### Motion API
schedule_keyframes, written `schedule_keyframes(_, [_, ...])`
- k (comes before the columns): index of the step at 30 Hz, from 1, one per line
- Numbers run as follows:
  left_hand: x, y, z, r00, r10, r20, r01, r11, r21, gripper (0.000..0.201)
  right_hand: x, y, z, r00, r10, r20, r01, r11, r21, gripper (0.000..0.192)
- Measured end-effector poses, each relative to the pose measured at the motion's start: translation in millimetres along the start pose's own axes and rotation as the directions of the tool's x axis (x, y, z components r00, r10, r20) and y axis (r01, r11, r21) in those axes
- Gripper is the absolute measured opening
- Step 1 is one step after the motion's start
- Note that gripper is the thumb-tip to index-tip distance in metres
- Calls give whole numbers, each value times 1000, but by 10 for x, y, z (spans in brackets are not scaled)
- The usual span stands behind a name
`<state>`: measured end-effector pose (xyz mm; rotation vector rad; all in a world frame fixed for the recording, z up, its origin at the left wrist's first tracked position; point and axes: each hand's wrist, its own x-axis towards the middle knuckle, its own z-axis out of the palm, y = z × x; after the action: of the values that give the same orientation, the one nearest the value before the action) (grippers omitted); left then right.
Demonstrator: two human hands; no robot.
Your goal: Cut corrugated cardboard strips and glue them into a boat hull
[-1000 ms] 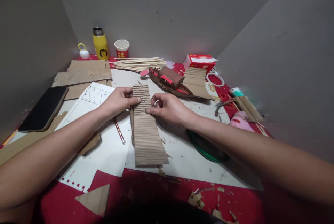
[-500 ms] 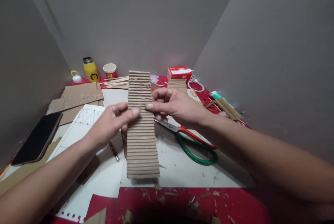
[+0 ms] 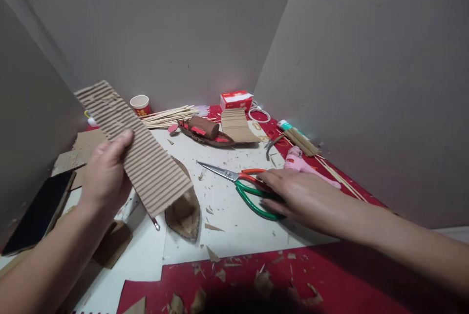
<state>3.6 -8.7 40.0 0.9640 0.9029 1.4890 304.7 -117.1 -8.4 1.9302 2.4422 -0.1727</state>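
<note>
Left hand [image 3: 106,172]: thumb clamped on the face of the strip [image 3: 148,162], other fingers hidden behind it. Strip is held aslant, left of the scissors [image 3: 232,176]. Right hand [image 3: 291,189]: fingers curled over the scissors' handles; cannot tell whether they grip. Blades lie together on the paper [image 3: 234,236].

Containers, by position from the scissors:
- Hull [image 3: 185,216], left: hollow, open side up, bare brown inside; upper part covered by the strip.
- Boat [image 3: 205,141], beyond: carries a brown cabin [image 3: 205,127] and red pieces.
- Cup [image 3: 144,109], beyond and to the left: upright, mouth open, pale inner wall visible; bottom hidden, contents cannot be told.
- Box [image 3: 234,104], beyond the boat: red, white along the top; inside not visible.

Pink glue gun [image 3: 293,160] just right of the scissors.
</note>
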Motion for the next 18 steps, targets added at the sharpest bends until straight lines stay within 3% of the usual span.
schedule_keyframes(3, [70, 147, 5, 970, 167, -178, -177, 983, -44, 9, 49, -59, 27, 1000, 0, 24, 1, 1000, -30, 7])
schedule_keyframes(7, [127, 341, 12, 876, 338, -344, -382, 922, -66, 13, 156, -93, 35, 995, 49, 84, -44, 997, -68, 12])
schedule_keyframes(10, [127, 390, -7, 866, 417, -278, -457, 884, -97, 16, 166, -48, 67, 995, 52, 87, -43, 994, -103, 12])
schedule_keyframes(12, [114, 385, -29, 895, 402, -192, -427, 897, -117, 16, 135, 3, 75, 995, 65, 74, -56, 992, -112, 5])
schedule_keyframes(14, [102, 373, -51, 934, 334, -126, -348, 931, -114, 14, 85, 48, 54, 995, 102, 19, -100, 991, -94, 14])
schedule_keyframes(16, [89, 362, -65, 954, 288, -87, -296, 949, -105, 13, 25, 67, 12, 987, 144, -66, -145, 989, -4, 20])
schedule_keyframes(18, [66, 343, -67, 963, 265, -51, -269, 958, -103, 13, -40, 43, -29, 975, 181, -132, -154, 969, 193, 20])
